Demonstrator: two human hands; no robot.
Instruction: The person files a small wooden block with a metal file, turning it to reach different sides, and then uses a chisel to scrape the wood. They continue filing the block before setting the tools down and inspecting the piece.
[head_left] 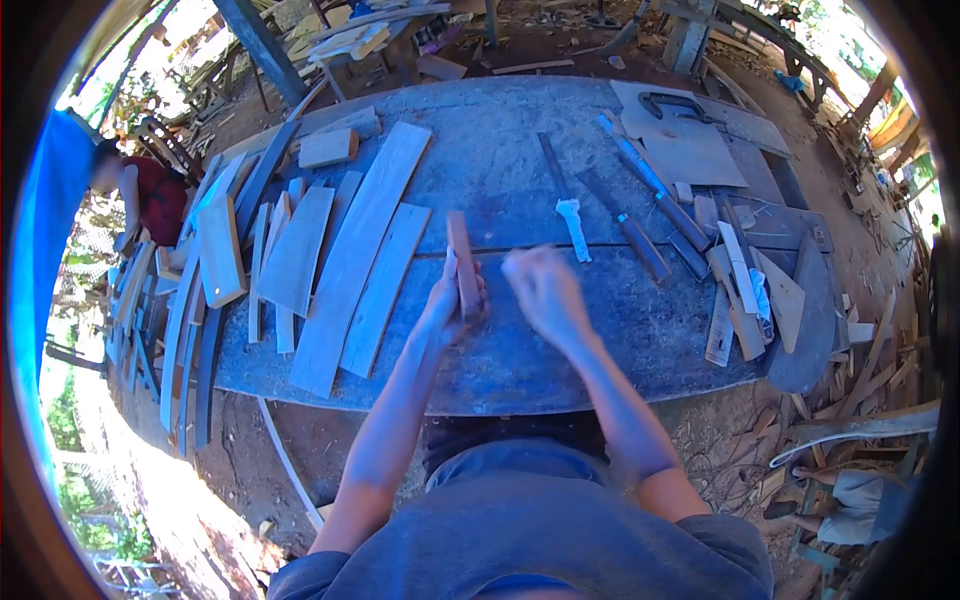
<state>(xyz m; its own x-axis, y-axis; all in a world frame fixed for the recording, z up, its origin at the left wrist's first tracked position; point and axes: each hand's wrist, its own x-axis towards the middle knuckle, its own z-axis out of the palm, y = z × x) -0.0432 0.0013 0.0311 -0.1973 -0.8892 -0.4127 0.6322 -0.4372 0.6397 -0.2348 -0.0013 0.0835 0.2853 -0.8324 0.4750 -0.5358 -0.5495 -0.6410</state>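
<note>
My left hand (460, 300) is wrapped around a small reddish-brown wooden block (462, 262), held upright above the near half of the blue-grey worktable (500, 370). Just to its right, my right hand (548, 300) is raised with its fingers curled in, apart from the block. It is slightly blurred, and whatever it may hold is hidden. Pale planks (362, 260) lie to the left of my left hand. Beyond my right hand rests a slim dark tool with a white-wrapped handle (574, 228), beside another dark-handled tool (640, 245).
A C-clamp (680, 105) lies on a flat board (690, 150) at the back right. Wood offcuts (735, 290) and tools crowd the right end. Stacked boards (220, 250) overhang the left edge, near a person in red (155, 200). Another person's legs (850, 505) show at lower right.
</note>
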